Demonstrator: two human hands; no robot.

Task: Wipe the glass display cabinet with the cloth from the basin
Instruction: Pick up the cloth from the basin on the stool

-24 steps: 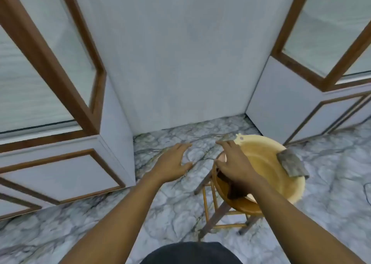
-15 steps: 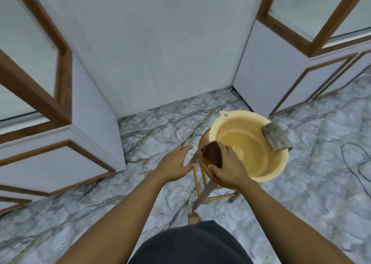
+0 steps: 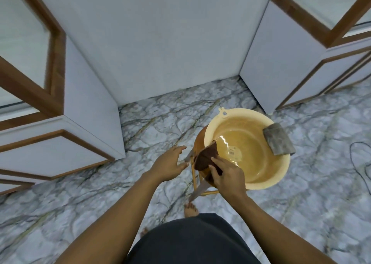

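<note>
A pale yellow basin (image 3: 281, 175) sits on a small wooden stool (image 3: 197, 187), with a little water in its bottom. My right hand (image 3: 228, 175) grips a dark brown cloth (image 3: 205, 158) draped over the basin's near left rim. A grey cloth (image 3: 279, 139) hangs over the far right rim. My left hand (image 3: 170, 163) hovers open just left of the stool, fingers spread, holding nothing. A glass display cabinet with brown wood frames (image 3: 26, 49) stands at the left and another such cabinet (image 3: 329, 19) at the upper right.
The floor (image 3: 80, 203) is grey-veined marble. A plain white wall (image 3: 156, 43) fills the recess between the cabinets. A black cable (image 3: 359, 163) lies on the floor at the right edge. My bare foot (image 3: 190, 209) stands next to the stool's leg.
The view has tilted down toward the basin. My right hand has closed on the brown cloth at the rim and lifted its edge. My left hand stayed open beside the stool.
</note>
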